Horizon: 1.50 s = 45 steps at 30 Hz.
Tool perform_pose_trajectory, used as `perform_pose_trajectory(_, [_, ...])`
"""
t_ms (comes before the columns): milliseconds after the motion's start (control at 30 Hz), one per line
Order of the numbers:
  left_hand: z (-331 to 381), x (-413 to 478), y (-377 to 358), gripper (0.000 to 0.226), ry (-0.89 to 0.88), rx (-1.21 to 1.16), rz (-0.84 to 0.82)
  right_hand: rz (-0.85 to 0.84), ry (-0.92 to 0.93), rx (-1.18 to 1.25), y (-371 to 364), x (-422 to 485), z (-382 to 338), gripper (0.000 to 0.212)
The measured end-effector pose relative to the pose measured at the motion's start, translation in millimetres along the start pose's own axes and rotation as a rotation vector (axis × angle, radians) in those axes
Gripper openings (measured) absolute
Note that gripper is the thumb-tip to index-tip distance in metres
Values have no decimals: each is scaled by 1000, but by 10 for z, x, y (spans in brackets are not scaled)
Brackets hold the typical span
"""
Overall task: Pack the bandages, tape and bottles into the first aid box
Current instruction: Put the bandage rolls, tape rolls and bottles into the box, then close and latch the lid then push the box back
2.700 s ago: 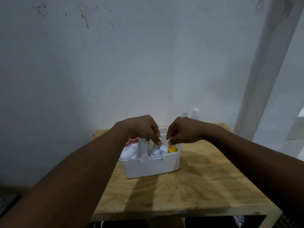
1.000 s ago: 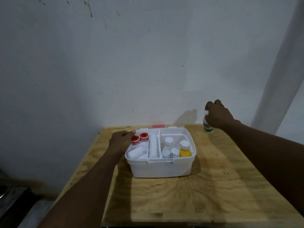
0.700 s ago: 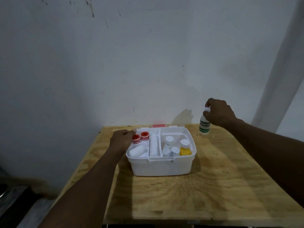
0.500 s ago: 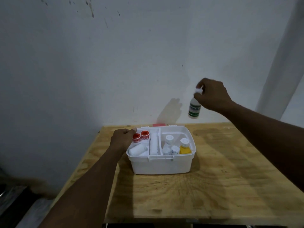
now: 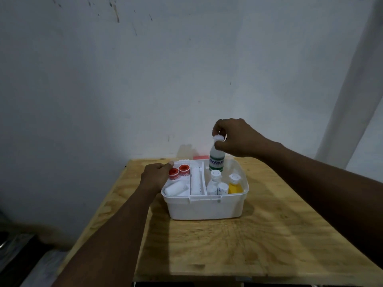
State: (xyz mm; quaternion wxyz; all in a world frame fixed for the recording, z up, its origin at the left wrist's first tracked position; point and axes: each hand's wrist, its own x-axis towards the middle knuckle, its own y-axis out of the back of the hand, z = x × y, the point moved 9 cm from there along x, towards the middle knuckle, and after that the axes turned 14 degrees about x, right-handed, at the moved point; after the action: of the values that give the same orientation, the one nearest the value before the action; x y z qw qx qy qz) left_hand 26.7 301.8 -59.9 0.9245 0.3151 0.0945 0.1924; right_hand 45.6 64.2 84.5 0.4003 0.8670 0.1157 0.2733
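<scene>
An open white first aid box sits on the wooden table. My right hand pinches the cap of a white bottle with a green label, upright over the box's back right compartment. My left hand grips the box's left rim. Inside on the left lie two red tape rolls, a white bandage roll and a long white roll. On the right stand two small white bottles and a yellow bottle.
A pale wall rises directly behind the table. A pink piece of the box's lid shows behind the box. A white post runs up at the right. The table's left edge drops to a dark floor.
My right hand picked the green-label bottle off the table's back right, lifted it and carried it left and down over the box. My left hand stayed on the box rim.
</scene>
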Motion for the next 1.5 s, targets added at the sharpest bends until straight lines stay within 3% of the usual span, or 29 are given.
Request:
perform_pose_trajectory(233, [5, 38, 26, 33, -6, 5, 12, -63, 2, -11, -7, -19, -30, 20])
perform_pose_trajectory(500, [-7, -5, -24, 32, 5, 31, -18, -289, -147, -83, -369, -213, 275, 13])
perform_pose_trajectory(733, [6, 17, -15, 30, -7, 73, -25, -367, -215, -92, -389, -260, 295, 18])
perform_pose_trajectory(867, [23, -35, -66, 29, 0, -69, -92, -452, -320, -21, -380, -274, 354, 21])
perform_pose_trajectory(967, [-26, -62, -93, 40, 68, -122, -158, -347, -356, 43, -262, -213, 425, 38])
perform_pose_trajectory(1067, [-215, 44, -167, 78, 186, -180, -270, -61, -393, 125, -88, -178, 581, 45])
perform_pose_trajectory(1133, [-332, 192, -243, 89, 234, -215, -322, 72, -541, 249, -104, -257, 841, 46])
perform_pose_trajectory(1300, [-111, 133, -148, 52, 234, -172, -292, 68, -940, 637, -575, -575, 1264, 44])
perform_pose_trajectory(1500, [9, 192, -112, 34, 213, -58, -263, 122, -887, 693, -582, -450, 1216, 21])
